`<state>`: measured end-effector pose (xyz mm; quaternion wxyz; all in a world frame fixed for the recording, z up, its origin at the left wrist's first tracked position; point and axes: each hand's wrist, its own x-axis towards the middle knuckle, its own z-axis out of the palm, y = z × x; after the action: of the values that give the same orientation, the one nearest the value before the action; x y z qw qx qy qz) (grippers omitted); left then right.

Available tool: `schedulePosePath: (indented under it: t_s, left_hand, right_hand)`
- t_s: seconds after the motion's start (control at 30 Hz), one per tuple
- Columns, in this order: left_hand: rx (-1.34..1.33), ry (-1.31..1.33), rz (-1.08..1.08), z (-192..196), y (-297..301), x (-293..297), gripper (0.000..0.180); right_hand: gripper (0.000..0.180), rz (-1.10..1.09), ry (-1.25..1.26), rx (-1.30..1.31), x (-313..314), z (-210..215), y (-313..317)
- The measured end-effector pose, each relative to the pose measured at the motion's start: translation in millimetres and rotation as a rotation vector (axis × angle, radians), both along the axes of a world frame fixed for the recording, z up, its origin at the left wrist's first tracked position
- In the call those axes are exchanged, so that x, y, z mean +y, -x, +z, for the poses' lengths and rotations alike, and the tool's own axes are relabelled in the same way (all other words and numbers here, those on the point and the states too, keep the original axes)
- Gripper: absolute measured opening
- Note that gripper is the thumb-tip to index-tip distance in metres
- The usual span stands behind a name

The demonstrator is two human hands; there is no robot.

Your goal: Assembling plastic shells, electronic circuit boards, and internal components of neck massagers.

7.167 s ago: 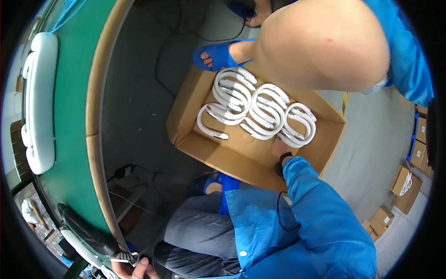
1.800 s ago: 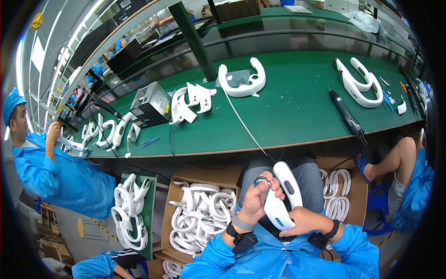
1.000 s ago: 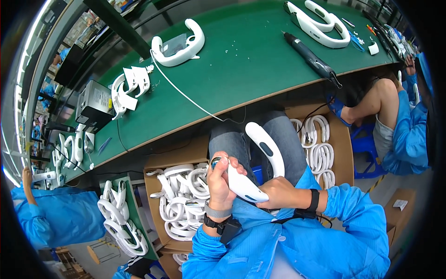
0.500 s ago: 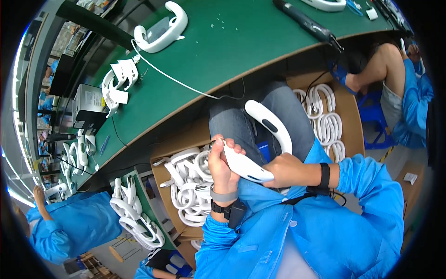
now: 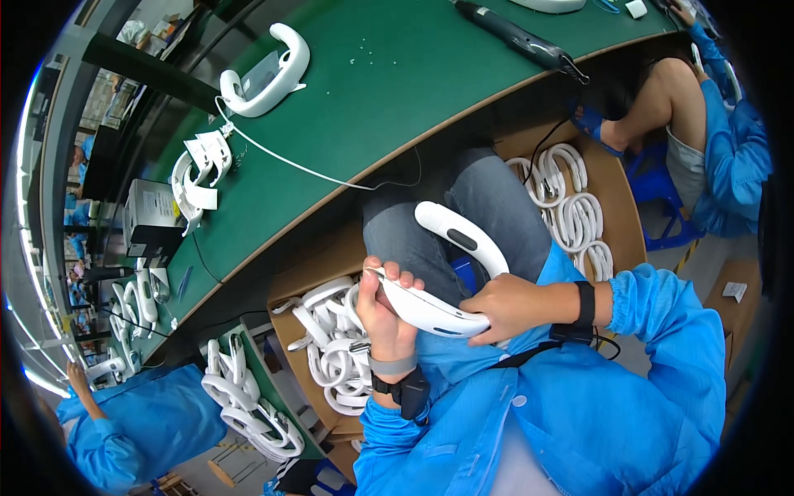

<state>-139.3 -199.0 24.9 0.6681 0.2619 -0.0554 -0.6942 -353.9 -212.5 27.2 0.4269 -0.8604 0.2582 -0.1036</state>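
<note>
Over my lap I hold a white, U-shaped neckband device [image 5: 426, 309], which looks like a neck fan. My left hand [image 5: 389, 321] is closed around one end of its near arm, with the fingertips over the top edge. My right hand [image 5: 511, 306] is shut on the other end of that arm, knuckles up, hiding part of the shell. Beyond it, the far arm arches over my jeans and carries a dark oval patch. A dark slot shows on the near arm's lower side.
Cardboard boxes of white neckbands stand left [image 5: 285, 331] and right [image 5: 616, 198] of my legs. The green bench [image 5: 364, 107] ahead holds a neckband [image 5: 289, 74] with a cable, a dark handheld power tool [image 5: 517, 37] and white shell parts [image 5: 198, 178]. Blue-clad people sit on both sides.
My view has shifted slightly. Both hands stay on the neck fan; its near arm is turned to a flatter angle, and my left hand sits a little lower and further left.
</note>
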Motion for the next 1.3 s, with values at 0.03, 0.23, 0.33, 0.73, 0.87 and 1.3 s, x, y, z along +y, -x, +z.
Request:
schedulePosePath:
  t_s: [0.03,0.23,0.33,0.73,0.87,1.3]
  left_hand:
    - [0.008,0.006,0.001,4,3,-2,0.016]
    - [0.115,-0.021,-0.070,4,7,-15,0.017]
    - [0.152,0.013,-0.116,5,14,-20,0.016]
    - [0.074,-0.228,-0.079,-8,28,-38,0.016]
    - [0.055,-0.204,-0.036,-4,31,-33,0.018]
    - [-0.082,-0.229,0.061,33,70,-37,0.019]
  right_hand:
    - [0.028,0.001,0.006,0.008,0,-1,4]
    - [0.022,0.004,-0.081,-0.172,4,6,10]
    - [0.020,0.043,-0.211,-0.195,0,10,16]
    - [0.032,-0.225,0.377,-0.305,6,-32,21]
    - [0.034,-0.142,0.347,-0.318,4,-29,25]
    - [0.067,-0.594,0.274,-0.364,12,31,16]
